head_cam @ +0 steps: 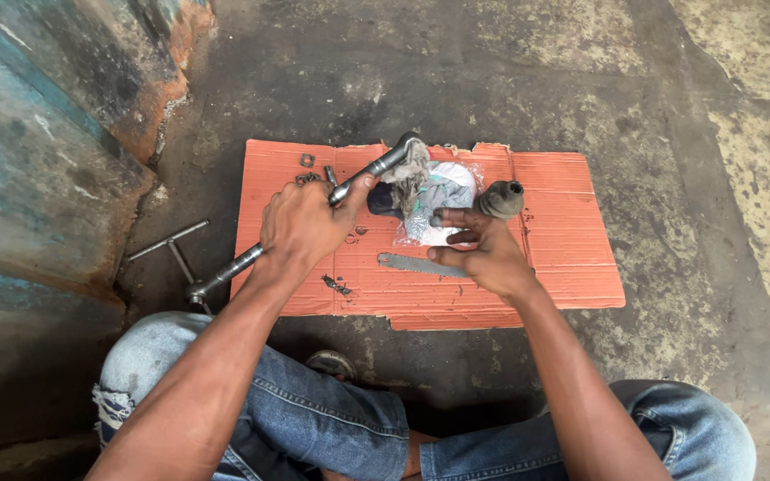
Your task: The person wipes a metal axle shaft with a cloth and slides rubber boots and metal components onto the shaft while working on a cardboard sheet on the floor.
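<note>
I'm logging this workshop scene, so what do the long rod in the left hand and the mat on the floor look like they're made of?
The rod looks like bare steel: grey, with a dull shine. The mat looks like corrugated cardboard, matte orange, with fine ribs and torn edges. The left hand grips the rod.

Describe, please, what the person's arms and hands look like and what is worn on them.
Both forearms are bare, with no sleeves in view. The left hand and right hand wear no gloves, rings or watch. Faded blue jeans cover the legs below.

I see a T-handle wrench (171, 245) on the concrete off the cardboard sheet's (563, 258) left edge, and small nuts (307, 161) near its top-left corner.
</note>
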